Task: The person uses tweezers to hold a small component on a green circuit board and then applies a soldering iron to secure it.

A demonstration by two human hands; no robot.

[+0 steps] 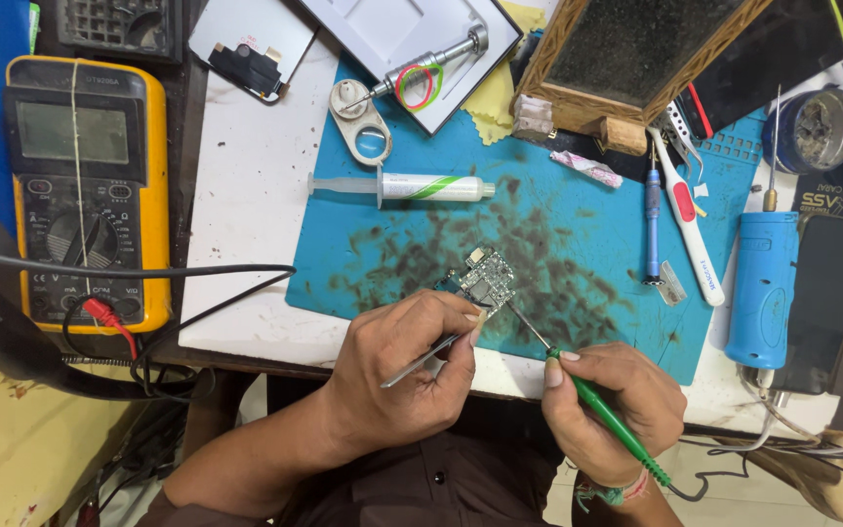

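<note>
Left hand (412, 366) pinches steel tweezers (421, 361); right hand (607, 405) grips a green-handled iron (602, 410), tip seemingly touching the small board (487, 283).

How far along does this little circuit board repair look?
Set up: the circuit board lies bare on the stained blue mat, with a syringe beside it. In hand: the left hand holds tweezers at the board while the right hand touches a green-handled iron to it. Left: hard to tell; the board lies uncased.
</note>
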